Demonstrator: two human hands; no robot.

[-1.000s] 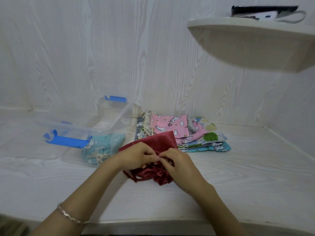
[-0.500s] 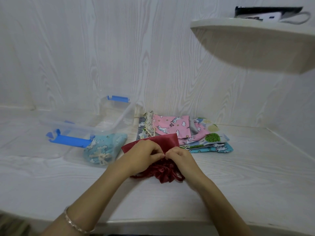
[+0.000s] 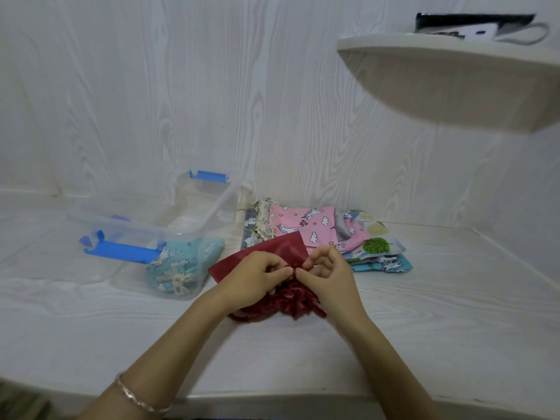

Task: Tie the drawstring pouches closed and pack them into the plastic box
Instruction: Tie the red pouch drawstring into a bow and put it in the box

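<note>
Your left hand [image 3: 257,274] and right hand [image 3: 328,275] both pinch the gathered mouth of the red pouch [image 3: 272,253] on the table [image 3: 424,313] beside the plastic box [image 3: 212,207]; pull the cord ends apart evenly, low, to cinch it shut.

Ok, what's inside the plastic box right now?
One blue pouch, its cream drawstring tied, at the box's near end. Its underside is hidden, so anything beneath can't be seen.
</note>
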